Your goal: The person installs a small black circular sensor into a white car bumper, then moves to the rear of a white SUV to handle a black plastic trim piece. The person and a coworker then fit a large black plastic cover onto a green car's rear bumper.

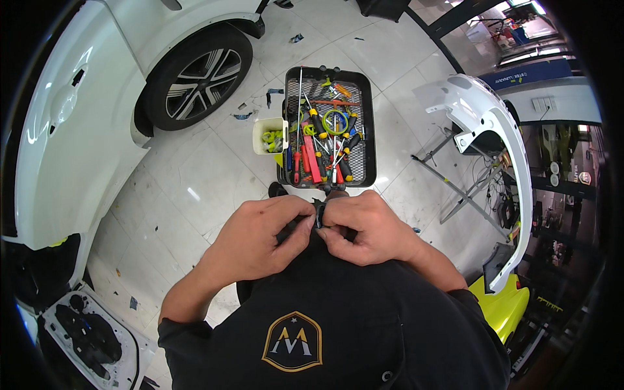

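Close in front of my dark shirt, both hands meet and pinch a small black piece [319, 213] between their fingertips. My left hand [270, 231] grips its left side with thumb and forefinger. From the other side my right hand [364, 227] holds it, fingers curled in. Most of the piece is covered by the fingers, so its exact kind cannot be made out. Just beyond the hands stands a black mesh tool tray [371, 130], holding several screwdrivers, a red bar [312, 158] and a roll of yellow-green tape [335, 121].
A white bin [268, 149] with yellow-green scraps hangs at the tray's left side. On the left is a white car with its wheel [201, 88]. A white bumper [513, 136] rests on a metal stand [448, 179] at right. Film scraps [242, 116] litter the tiled floor.
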Available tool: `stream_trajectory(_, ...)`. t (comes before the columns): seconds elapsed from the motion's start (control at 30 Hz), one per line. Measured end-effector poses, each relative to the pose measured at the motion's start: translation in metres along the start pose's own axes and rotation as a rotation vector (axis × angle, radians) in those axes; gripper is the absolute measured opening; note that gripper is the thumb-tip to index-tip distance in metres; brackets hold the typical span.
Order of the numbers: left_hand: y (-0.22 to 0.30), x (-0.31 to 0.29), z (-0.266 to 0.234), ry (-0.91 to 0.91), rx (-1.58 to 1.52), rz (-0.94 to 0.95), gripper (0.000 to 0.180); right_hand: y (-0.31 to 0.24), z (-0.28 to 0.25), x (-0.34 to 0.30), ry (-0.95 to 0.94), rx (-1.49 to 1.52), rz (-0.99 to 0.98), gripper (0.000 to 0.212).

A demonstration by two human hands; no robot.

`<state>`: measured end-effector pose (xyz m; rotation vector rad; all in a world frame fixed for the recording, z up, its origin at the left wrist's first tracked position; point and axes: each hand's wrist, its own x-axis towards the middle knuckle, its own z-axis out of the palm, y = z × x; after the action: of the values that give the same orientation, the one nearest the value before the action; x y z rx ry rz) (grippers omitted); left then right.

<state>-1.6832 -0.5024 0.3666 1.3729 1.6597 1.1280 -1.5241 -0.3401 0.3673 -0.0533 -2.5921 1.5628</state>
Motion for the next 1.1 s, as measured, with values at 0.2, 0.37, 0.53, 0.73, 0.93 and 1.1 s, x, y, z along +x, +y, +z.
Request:
stream_trajectory(0.2,0.006,0.002,-0.003,-0.029,-0.023,-0.043,0.013,-0.001,0.001,0.001,0.009,-0.011,0.006,0.017)
stream_trajectory(0.37,0.015,0.01,-0.004,-0.115,0.131,-0.045,0.009,-0.006,-0.008,-0.005,-0.006,-0.017,-0.033,0.019)
stream_trajectory(0.53,-0.001,0.0,0.008,0.06,0.081,-0.053,0.008,0.004,-0.001,0.003,-0.041,0.005,-0.104,0.016)
stream_trajectory(0.73,-0.006,0.001,0.023,0.133,-0.014,-0.096,0.008,0.005,0.001,-0.006,-0.059,-0.017,-0.045,0.018)
stream_trajectory(0.93,-0.024,0.0,0.02,0.096,-0.285,-0.236,0.009,0.001,-0.002,-0.002,-0.049,-0.027,-0.045,0.019)
stream_trajectory(1.1,-0.03,-0.001,0.011,0.048,-0.592,-0.27,0.01,0.003,0.0,0.005,-0.044,-0.016,-0.005,0.018)
